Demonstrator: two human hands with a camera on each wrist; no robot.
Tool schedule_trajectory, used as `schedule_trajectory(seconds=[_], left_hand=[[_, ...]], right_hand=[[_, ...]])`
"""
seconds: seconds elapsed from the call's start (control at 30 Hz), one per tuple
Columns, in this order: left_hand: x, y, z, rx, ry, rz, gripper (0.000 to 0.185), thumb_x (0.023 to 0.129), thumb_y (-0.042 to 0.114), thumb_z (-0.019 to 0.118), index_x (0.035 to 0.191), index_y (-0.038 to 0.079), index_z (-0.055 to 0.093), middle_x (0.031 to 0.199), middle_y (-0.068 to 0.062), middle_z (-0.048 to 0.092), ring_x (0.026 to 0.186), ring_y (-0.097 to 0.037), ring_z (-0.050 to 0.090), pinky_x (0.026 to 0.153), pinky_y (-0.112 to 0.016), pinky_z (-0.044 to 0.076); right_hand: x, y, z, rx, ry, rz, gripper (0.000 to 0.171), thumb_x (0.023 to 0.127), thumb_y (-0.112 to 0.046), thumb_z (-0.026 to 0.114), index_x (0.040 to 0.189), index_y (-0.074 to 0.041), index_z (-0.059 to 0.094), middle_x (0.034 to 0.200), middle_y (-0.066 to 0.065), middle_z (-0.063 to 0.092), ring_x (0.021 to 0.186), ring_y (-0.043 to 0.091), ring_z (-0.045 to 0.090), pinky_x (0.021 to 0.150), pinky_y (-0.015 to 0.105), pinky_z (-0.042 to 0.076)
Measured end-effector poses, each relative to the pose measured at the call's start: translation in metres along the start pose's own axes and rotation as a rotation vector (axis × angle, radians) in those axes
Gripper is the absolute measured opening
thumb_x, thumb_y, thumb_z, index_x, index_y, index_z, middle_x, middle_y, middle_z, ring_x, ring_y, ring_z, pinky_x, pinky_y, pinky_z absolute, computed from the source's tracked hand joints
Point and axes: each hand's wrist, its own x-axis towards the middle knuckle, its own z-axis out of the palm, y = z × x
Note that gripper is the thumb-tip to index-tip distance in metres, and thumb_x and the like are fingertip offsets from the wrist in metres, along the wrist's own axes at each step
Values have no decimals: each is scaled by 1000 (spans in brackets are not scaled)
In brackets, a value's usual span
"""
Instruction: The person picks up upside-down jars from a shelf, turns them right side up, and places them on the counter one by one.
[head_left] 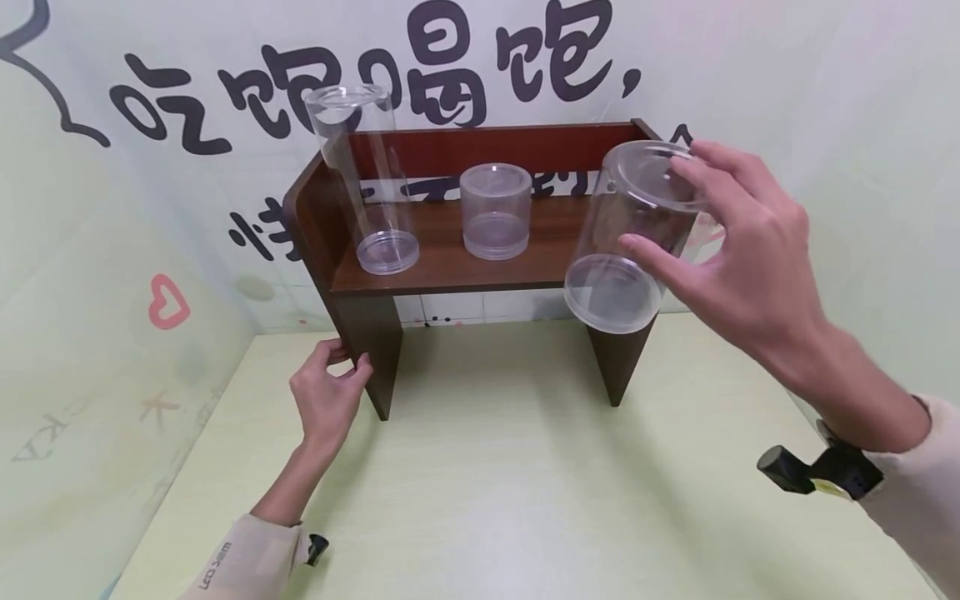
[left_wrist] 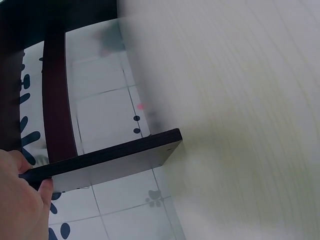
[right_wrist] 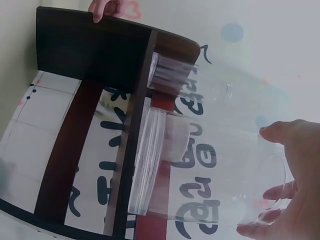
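Note:
My right hand (head_left: pixel 697 225) grips a wide clear plastic jar (head_left: pixel 633 237) by its lidded top and tilts it over the right end of a dark wooden shelf (head_left: pixel 450 267). In the right wrist view the jar (right_wrist: pixel 210 170) is held by the fingers (right_wrist: pixel 280 132) close to the shelf board (right_wrist: pixel 135 125). A tall clear jar (head_left: pixel 367 179) stands at the shelf's left end and a short clear jar (head_left: pixel 495 210) in the middle. My left hand (head_left: pixel 333 379) grips the front edge of the shelf's left leg (head_left: pixel 367 350); that leg (left_wrist: pixel 115 160) shows in the left wrist view with the hand (left_wrist: pixel 20 200).
The shelf stands on a pale green table (head_left: pixel 510 500) against a wall (head_left: pixel 150 208) printed with large dark characters and a pink heart (head_left: pixel 167 302). A translucent panel closes off the right side.

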Motion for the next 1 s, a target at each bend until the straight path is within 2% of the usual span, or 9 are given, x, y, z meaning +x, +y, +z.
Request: schedule_trajectory(seconds=[0.2, 0.33, 0.37, 0.5, 0.6, 0.7, 0.77, 0.9, 1.0], left_hand=[[0, 1, 0, 7, -8, -12, 24, 82, 0, 81, 103, -7, 71, 95, -25, 78, 85, -42, 77, 79, -14, 45], [-1, 2, 0, 9, -5, -17, 24, 82, 0, 81, 103, -6, 71, 95, -25, 78, 85, -42, 76, 79, -14, 45], [-1, 2, 0, 8, -6, -18, 24, 82, 0, 81, 103, -6, 71, 95, -25, 78, 85, -42, 76, 79, -14, 44], [-1, 2, 0, 2, -9, -26, 24, 83, 0, 81, 104, -7, 71, 96, -25, 78, 87, -43, 76, 78, -8, 43], [-1, 2, 0, -2, -12, -39, 25, 83, -1, 81, 105, -7, 71, 97, -24, 78, 88, -42, 77, 78, -5, 43], [-2, 1, -1, -6, -17, -52, 25, 84, -1, 82, 106, -7, 71, 98, -24, 78, 89, -41, 77, 80, -4, 43], [-1, 1, -1, -8, -20, -60, 26, 85, -1, 82, 107, -7, 71, 99, -24, 78, 90, -41, 77, 80, -3, 44], [-1, 3, -2, -32, -29, -78, 26, 86, -1, 81, 109, -8, 71, 101, -25, 78, 92, -41, 77, 77, -2, 47], [-2, 5, -2, -83, -47, -107, 28, 87, -2, 81, 112, -9, 71, 105, -26, 77, 96, -41, 77, 75, -5, 53]], right_hand=[[-16, -6, -4, 36, 11, -15, 78, 74, -24, 96, 141, -1, 66, 152, 14, 59, 130, 36, 61, 111, 59, 33], [-25, -9, -4, 51, 18, -48, 76, 74, -24, 94, 141, -1, 66, 152, 14, 60, 111, 39, 69, 108, 50, 35], [-27, -9, -4, 58, 24, -55, 76, 74, -24, 94, 141, -1, 66, 151, 14, 60, 114, 38, 69, 106, 46, 37], [-35, -10, 1, 104, 62, -81, 73, 73, -24, 92, 138, 1, 68, 147, 17, 63, 130, 39, 63, 118, 40, 38], [-43, -10, 6, 106, 68, -83, 74, 81, -43, 88, 137, 1, 68, 147, 17, 64, 139, 37, 57, 120, 33, 37], [-51, -7, 13, 92, 66, -58, 83, 88, -65, 75, 139, 0, 67, 148, 14, 63, 129, 32, 64, 105, 20, 43], [-57, -5, 18, 98, 70, -45, 87, 90, -72, 68, 139, 0, 67, 148, 12, 63, 123, 25, 66, 100, 13, 43], [-69, -1, 31, 192, 89, -5, 77, 89, -59, 78, 140, -2, 68, 148, 9, 63, 118, 11, 66, 101, 11, 47], [-77, 0, 37, 248, 90, 27, 67, 84, -32, 89, 140, -2, 67, 149, 9, 62, 122, 9, 65, 101, 12, 50]])
